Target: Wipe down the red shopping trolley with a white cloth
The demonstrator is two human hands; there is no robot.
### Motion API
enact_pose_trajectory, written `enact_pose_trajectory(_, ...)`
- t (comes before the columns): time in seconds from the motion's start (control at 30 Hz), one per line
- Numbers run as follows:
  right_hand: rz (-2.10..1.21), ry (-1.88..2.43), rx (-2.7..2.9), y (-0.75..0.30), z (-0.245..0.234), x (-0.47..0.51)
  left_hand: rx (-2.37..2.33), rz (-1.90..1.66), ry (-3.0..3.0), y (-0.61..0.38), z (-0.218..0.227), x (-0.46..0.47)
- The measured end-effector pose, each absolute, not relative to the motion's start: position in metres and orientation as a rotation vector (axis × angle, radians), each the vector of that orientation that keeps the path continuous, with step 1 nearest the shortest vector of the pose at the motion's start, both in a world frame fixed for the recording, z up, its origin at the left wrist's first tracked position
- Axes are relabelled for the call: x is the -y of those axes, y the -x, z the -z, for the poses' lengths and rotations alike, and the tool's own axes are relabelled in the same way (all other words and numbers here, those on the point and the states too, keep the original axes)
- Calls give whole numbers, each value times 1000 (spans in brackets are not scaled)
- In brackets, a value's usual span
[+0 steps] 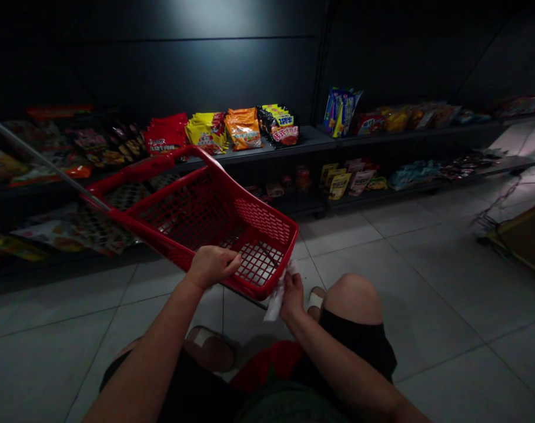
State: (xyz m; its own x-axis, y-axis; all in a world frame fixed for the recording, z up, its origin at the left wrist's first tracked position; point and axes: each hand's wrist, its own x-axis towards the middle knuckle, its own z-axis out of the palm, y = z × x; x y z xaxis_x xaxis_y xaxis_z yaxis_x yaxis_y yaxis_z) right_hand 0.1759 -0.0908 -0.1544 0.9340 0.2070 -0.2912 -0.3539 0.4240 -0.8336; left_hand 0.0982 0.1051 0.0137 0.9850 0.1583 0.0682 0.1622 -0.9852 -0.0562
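Note:
A red plastic shopping basket point(254, 220) is tilted up off the tiled floor in front of me. My left hand point(212, 264) is closed over its near rim and holds it. My right hand point(293, 294) is closed on a white cloth point(276, 299), which it presses against the basket's lower right corner. I am crouching, my knee point(353, 296) just right of the hands.
Low dark shelves point(311, 141) run along the back wall with packets of noodles point(243, 129) and snacks point(342, 108). A metal pole point(42, 161) slants in from the left. A cardboard box point(527, 235) sits on the floor at the right.

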Motion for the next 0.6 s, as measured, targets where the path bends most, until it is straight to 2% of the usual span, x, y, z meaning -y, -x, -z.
enact_pose_trajectory(0.13, -221, 1273, 54, -146, 115, 117, 178, 102, 3104, -100, -14, -109)
enact_pose_trajectory(0.23, -123, 1439, 778, -149, 73, 126, 138, 125, 3130, -101, -12, -107)
enact_pose_trajectory(0.37, -284, 1475, 1612, -190, 45, 128, 37, 160, 3124, -93, -10, -107)
enact_pose_trajectory(0.6, 42, 1747, 1552, -296, 42, 127, -53, 168, 3110, -73, -12, -114)
